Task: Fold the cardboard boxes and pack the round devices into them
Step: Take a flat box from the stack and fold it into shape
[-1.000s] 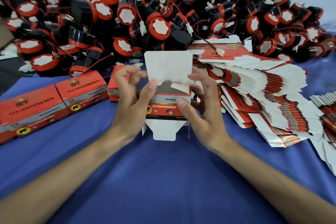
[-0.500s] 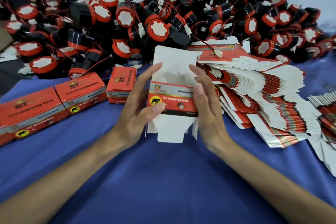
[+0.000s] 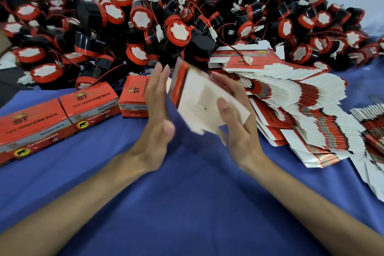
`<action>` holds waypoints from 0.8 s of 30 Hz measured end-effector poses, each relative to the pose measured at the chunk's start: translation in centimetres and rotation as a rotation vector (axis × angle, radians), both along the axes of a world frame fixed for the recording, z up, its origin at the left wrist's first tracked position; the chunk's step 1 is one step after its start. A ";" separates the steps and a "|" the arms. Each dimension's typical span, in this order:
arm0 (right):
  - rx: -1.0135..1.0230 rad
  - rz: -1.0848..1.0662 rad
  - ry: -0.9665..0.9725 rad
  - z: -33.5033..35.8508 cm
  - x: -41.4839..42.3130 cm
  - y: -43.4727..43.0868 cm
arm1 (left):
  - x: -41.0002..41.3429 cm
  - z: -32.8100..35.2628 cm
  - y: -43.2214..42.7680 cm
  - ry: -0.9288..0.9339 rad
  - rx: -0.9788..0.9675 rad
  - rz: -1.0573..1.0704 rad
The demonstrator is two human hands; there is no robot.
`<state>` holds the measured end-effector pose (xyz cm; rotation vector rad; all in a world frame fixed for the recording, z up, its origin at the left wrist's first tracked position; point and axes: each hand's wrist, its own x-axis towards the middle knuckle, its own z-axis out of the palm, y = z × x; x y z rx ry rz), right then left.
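Box turned over, white bottom now up.

The carton point(image 3: 199, 102), upright a moment ago, is now tilted above the counter point(image 3: 187, 203); the right hand point(image 3: 234, 122) holds it in its grip, the left hand point(image 3: 158, 122) is wide open beside it. Probably the bottom flaps get closed next.

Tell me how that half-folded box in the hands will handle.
The half-folded box is thin card, so probably light and bendy; its loose white flaps look easy to crease. The right hand grips it, and its smooth face may slip.
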<state>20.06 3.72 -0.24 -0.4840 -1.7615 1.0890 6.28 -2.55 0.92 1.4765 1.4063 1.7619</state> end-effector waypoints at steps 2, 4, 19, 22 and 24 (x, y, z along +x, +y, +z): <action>-0.238 -0.023 0.036 0.2 -0.1 -0.1 | -0.3 -1.1 -0.4 0.504 0.176 0.119; -0.240 -0.082 -0.073 0.3 0.0 0.0 | -1.1 -2.0 -0.8 0.659 0.259 0.120; 0.296 0.024 -0.080 0.0 0.2 -0.7 | -0.1 -1.6 -1.4 0.055 0.189 0.040; 0.261 0.015 -0.067 0.2 0.3 -0.8 | 0.3 -1.5 -1.4 0.135 0.237 0.087; 0.205 0.031 -0.003 0.3 0.4 -1.0 | 0.4 -1.2 -1.5 0.155 0.266 0.090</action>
